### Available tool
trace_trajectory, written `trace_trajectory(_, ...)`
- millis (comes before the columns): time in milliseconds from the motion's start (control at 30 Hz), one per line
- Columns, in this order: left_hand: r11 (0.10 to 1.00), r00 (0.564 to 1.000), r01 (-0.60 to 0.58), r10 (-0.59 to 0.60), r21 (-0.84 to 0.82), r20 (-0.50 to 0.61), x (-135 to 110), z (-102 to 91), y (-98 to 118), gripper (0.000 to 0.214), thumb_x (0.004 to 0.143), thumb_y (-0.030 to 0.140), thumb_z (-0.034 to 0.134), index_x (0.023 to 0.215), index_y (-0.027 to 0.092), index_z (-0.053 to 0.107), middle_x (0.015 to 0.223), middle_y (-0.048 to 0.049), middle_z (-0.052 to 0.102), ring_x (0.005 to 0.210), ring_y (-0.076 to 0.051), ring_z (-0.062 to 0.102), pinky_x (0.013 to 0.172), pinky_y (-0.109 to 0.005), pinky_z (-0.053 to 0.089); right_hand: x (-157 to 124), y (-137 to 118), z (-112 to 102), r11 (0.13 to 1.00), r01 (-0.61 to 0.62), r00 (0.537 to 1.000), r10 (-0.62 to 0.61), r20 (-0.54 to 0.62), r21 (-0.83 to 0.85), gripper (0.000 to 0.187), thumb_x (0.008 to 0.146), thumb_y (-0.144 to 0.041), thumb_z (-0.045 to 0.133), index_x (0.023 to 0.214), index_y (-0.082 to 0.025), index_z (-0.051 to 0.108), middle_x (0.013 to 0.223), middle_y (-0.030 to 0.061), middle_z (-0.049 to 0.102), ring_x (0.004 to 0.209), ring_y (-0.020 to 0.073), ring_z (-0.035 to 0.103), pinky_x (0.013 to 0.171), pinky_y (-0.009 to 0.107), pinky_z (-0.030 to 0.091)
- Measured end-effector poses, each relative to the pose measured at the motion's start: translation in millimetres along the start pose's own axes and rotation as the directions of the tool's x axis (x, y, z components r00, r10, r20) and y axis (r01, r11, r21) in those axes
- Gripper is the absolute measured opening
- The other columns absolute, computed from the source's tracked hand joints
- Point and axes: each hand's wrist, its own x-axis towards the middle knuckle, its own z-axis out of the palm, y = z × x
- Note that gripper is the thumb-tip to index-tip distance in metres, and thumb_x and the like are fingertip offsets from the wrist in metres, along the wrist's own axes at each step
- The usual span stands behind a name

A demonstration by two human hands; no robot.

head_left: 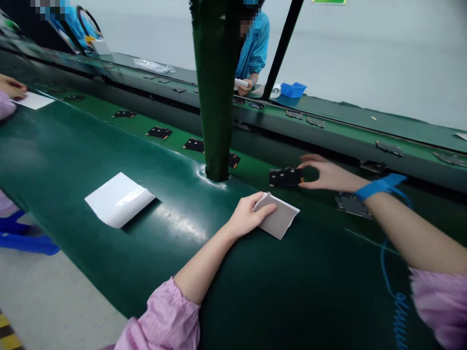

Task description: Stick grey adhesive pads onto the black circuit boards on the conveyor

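My left hand is closed on a flat grey rectangular panel with pale edges, thumb on its face and fingers beneath. It is held over the green mat, in front of the green post. Farther right, my right hand pinches one end of a black circuit board between thumb and fingers, at the green belt strip. A blue wrist strap with a coiled cord circles my right wrist. Partly behind that wrist lies a greyish circuit board.
A sheet of white glossy paper with a curled edge lies on the mat. The green post rises from the bench. Several black boards line the strip. Across it, a person in blue works near a blue bin. Another person's hand is at left.
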Motion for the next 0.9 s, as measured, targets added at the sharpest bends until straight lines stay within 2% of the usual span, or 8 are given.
trace_trajectory(133,1.0,1.0,0.015,-0.015,-0.009,0.003,0,0.6,1,0.022,0.085,0.038,0.058,0.087,0.016,0.061,0.086,-0.0037,0.064,0.083,-0.018,0.06,0.07,-0.025,0.043,-26,9,-43,0.985,-0.111,0.992,0.102,-0.081,-0.129,0.061,0.058,-0.07,0.062,0.1,-0.027,0.056,0.148,0.0126,0.037,0.134,0.0432,0.037,0.103,0.056,0.041)
trace_trajectory(233,1.0,1.0,0.012,-0.012,-0.012,0.008,0,0.7,3,0.021,0.084,0.036,0.058,0.087,0.016,0.061,0.089,-0.0045,0.065,0.084,-0.019,0.06,0.071,-0.026,0.044,-24,7,-52,0.96,-0.171,0.985,0.169,-0.029,-0.219,0.068,0.052,-0.076,0.061,0.098,-0.026,0.057,0.151,0.012,0.033,0.132,0.0458,0.038,0.102,0.058,0.041)
trace_trajectory(367,1.0,1.0,-0.004,0.004,-0.007,0.006,0,-0.7,2,0.021,0.084,0.036,0.058,0.087,0.016,0.061,0.089,-0.0044,0.065,0.085,-0.019,0.06,0.071,-0.025,0.044,-10,-21,-24,0.974,-0.165,0.985,0.171,0.026,-0.153,0.065,0.059,-0.072,0.058,0.1,-0.022,0.059,0.145,0.019,0.04,0.125,0.0452,0.046,0.099,0.057,0.044)
trace_trajectory(433,1.0,1.0,-0.011,0.011,-0.008,-0.009,0,-1.1,1,0.021,0.084,0.037,0.058,0.086,0.016,0.061,0.087,-0.0038,0.064,0.084,-0.018,0.059,0.07,-0.025,0.043,-10,-42,-4,0.997,-0.078,0.996,0.08,-0.044,0.026,0.061,0.07,-0.073,0.05,0.101,-0.021,0.062,0.137,0.0192,0.048,0.124,0.0402,0.049,0.099,0.052,0.045)
trace_trajectory(500,1.0,1.0,-0.02,0.02,-0.007,-0.019,1,-1.1,0,0.023,0.084,0.039,0.058,0.084,0.016,0.06,0.083,-0.0027,0.062,0.08,-0.017,0.058,0.069,-0.025,0.043,-17,-64,13,0.968,0.024,0.989,0.013,-0.147,0.25,0.061,0.077,-0.075,0.039,0.095,-0.023,0.066,0.128,0.0157,0.056,0.116,0.0351,0.056,0.095,0.05,0.048)
trace_trajectory(600,0.999,0.999,-0.035,0.035,0.002,-0.013,2,-0.6,-2,0.026,0.084,0.041,0.059,0.08,0.016,0.058,0.077,-0.0008,0.06,0.076,-0.016,0.056,0.067,-0.025,0.041,-31,-91,28,0.891,0.136,0.979,-0.055,-0.194,0.434,0.053,0.078,-0.073,0.046,0.084,-0.025,0.068,0.116,0.0115,0.062,0.104,0.0314,0.061,0.087,0.05,0.051)
trace_trajectory(767,1.0,1.0,-0.026,0.026,0.013,-0.007,1,0.1,2,0.024,0.084,0.039,0.059,0.081,0.016,0.059,0.077,-0.0005,0.06,0.075,-0.015,0.055,0.066,-0.024,0.04,-38,-111,32,0.858,0.18,0.961,-0.049,-0.273,0.481,0.042,0.075,-0.066,0.058,0.079,-0.025,0.069,0.116,0.0109,0.06,0.103,0.0315,0.06,0.085,0.051,0.051)
trace_trajectory(900,1.0,1.0,-0.019,0.019,0.017,0.004,1,-0.3,4,0.023,0.084,0.039,0.058,0.08,0.016,0.059,0.076,-0.0006,0.06,0.074,-0.015,0.054,0.065,-0.024,0.039,-32,-112,31,0.869,0.19,0.963,-0.075,-0.258,0.457,0.039,0.076,-0.063,0.058,0.075,-0.025,0.067,0.116,0.0098,0.059,0.106,0.0312,0.058,0.088,0.049,0.048)
